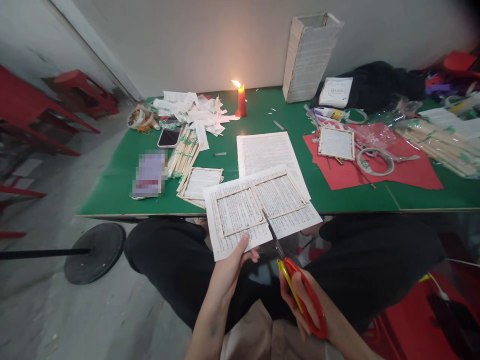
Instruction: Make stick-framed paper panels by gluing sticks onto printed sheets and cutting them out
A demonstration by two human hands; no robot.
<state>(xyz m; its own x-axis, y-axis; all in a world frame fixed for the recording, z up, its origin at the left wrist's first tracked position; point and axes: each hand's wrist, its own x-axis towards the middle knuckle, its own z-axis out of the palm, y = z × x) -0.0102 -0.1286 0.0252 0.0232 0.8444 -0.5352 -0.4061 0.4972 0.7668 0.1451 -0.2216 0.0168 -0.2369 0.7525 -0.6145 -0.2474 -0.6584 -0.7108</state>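
My left hand [234, 265] pinches the lower edge of a printed paper sheet [221, 240], which is held over my lap and the green table's front edge. Two square frames of thin wooden sticks [238, 211] are fixed on this sheet, side by side. My right hand [300, 300] grips red-and-yellow-handled scissors [279, 245], their metal blades lying across the sheet near the frames. Beneath the sheet's far edge lies another printed page [268, 155].
The green table [262, 120] holds a lit red candle [242, 102], white paper scraps [191, 110], a phone [168, 137], bundled wooden sticks [183, 152] and a red paper sheet [408, 172]. A tall paper-covered box [311, 57] stands against the wall. Red stools [82, 92] stand at the left.
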